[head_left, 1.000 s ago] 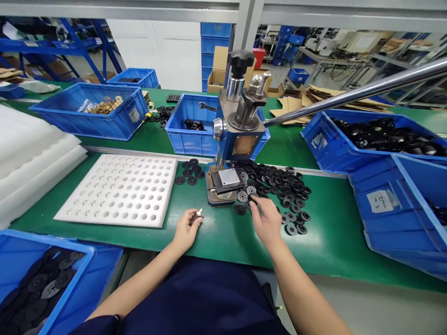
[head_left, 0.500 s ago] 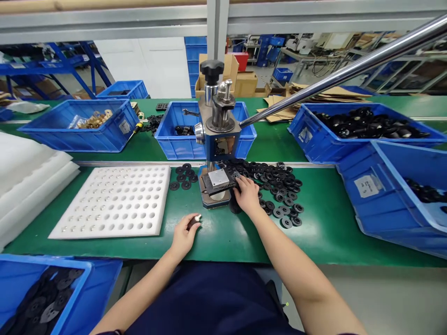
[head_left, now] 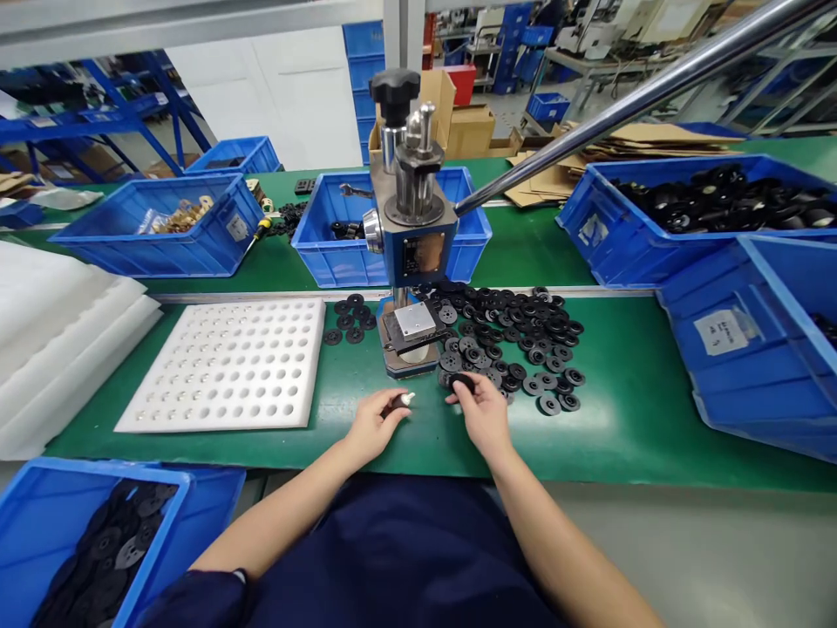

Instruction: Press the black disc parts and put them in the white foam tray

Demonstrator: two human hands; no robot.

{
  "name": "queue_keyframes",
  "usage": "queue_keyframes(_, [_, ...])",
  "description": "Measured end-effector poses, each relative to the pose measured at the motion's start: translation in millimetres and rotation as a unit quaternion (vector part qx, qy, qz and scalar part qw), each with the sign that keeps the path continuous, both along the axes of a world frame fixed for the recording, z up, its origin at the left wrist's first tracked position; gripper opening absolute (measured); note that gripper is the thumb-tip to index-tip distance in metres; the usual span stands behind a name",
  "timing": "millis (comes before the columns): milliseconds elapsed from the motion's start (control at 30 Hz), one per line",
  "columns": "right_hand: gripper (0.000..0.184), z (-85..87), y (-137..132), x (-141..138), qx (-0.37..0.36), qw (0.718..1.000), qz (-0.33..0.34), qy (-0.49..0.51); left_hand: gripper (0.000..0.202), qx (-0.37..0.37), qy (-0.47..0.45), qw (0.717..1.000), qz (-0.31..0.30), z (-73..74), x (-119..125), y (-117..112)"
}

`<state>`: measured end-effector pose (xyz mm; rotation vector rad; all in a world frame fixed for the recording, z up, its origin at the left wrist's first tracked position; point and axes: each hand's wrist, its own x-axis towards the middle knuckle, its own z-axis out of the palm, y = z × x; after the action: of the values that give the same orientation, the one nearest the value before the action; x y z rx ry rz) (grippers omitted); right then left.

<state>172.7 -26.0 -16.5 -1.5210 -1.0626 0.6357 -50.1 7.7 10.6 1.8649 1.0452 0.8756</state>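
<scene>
My left hand (head_left: 376,421) is closed in a pinch on a small white pin (head_left: 406,399) with a dark part under it, just in front of the blue hand press (head_left: 411,244). My right hand (head_left: 480,408) is closed on a black disc (head_left: 465,382), lifted off the near edge of a pile of black discs (head_left: 516,336) to the right of the press. The two hands are close together, a little apart, above the green mat. The press's grey fixture block (head_left: 413,321) sits bare on the base.
A white foam tray (head_left: 228,362) with rows of holes lies to the left, stacked white foam (head_left: 58,331) beyond it. Blue bins stand behind (head_left: 353,231), at right (head_left: 758,349) and near left (head_left: 98,541). The press lever (head_left: 628,96) slants overhead to the right.
My right hand has drawn back from the press base toward me with a black disc. My left hand has shifted right with the pin, toward the right hand.
</scene>
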Motion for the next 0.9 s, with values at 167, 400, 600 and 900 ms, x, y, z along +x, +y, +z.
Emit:
queue_keyframes(167, [0.03,-2.2,-37,-30,-0.021,0.998,0.059,0.017,0.023,0.059,0.038,0.995,-0.077,-16.4,28,-2])
queue_keyframes(400, [0.026,6.2,-38,-36,0.02,0.996,0.071,-0.05,0.025,0.099,0.049,0.99,-0.092,-22.0,22,-7])
queue_keyframes(600, [0.026,8.7,-35,-38,0.054,0.99,0.077,-0.108,0.027,0.113,0.052,0.989,-0.085,-22.7,24,-6])
queue_keyframes(900, [0.039,9.3,-37,-40,0.107,0.972,0.125,-0.168,0.027,0.097,0.056,0.99,-0.09,-25.5,22,-7])
